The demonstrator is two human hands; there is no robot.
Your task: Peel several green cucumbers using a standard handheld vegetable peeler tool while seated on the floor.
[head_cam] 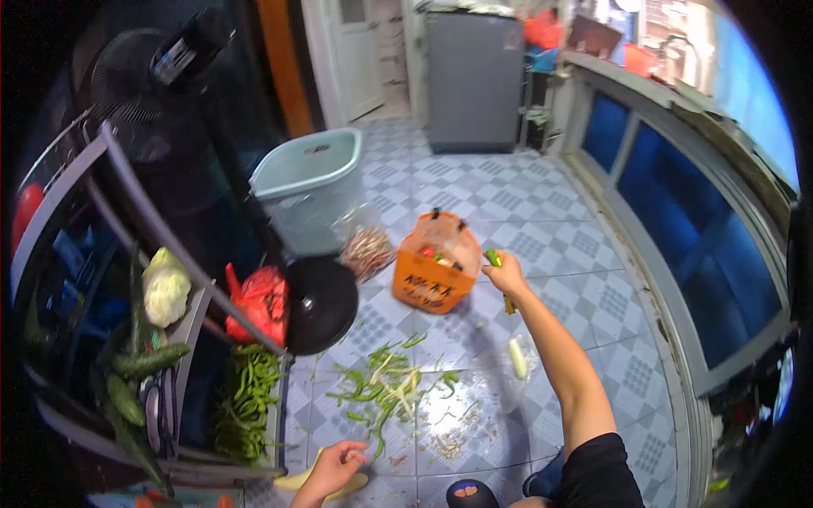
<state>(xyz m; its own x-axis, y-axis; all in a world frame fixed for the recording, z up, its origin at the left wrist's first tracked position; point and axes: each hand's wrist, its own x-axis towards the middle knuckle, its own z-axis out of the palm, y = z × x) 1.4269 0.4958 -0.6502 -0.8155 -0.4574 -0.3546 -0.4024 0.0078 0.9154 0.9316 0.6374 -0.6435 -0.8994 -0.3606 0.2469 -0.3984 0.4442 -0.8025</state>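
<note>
My right hand (pixel 506 273) is closed around a green and yellow item (pixel 492 257), just right of an orange bag (pixel 435 279). The item's exact kind cannot be told. The bag stands upright and open, bears dark writing, and has red and pale things inside. My left hand (pixel 336 468) hangs low at the front with its fingers curled; whether it holds something small cannot be told. Behind it shows a pale yellow, elongated thing (pixel 291 481). Green peppers (pixel 375 384) lie scattered on the tiled floor with pale strips and bits of debris.
A pale vegetable (pixel 518 359) lies on clear plastic at right. Left stand a rack with green peppers (pixel 251 400), cucumbers (pixel 126 400), a cabbage (pixel 166 287) and a red bag (pixel 259 305). Beyond are a black round lid (pixel 322 305), a filled plastic bag (pixel 367 251) and a bin (pixel 308 209).
</note>
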